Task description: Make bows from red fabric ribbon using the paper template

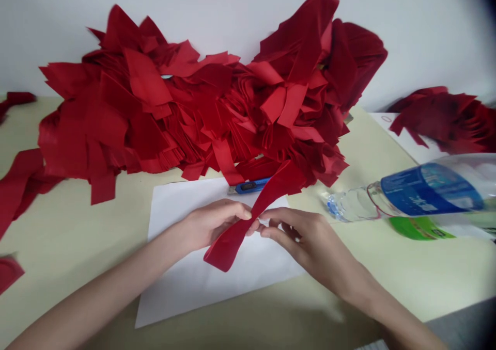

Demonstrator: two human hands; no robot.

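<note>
A red strip, like felt or velvet ribbon, is gathered narrow at its middle and flares at both ends. My left hand pinches it at that waist, thumb on top. Just to the right, my right hand has thumb and index finger brought together close to the gathered part; anything between those fingertips is too small to make out. Both hands are above a white sheet of paper. Beyond them, a blue utility knife lies at the paper's far edge, partly covered by the strip.
A large heap of red strips spans the back of the table against the wall. On the right lie a clear water bottle, a green packet and another red pile. Loose red strips lie at left.
</note>
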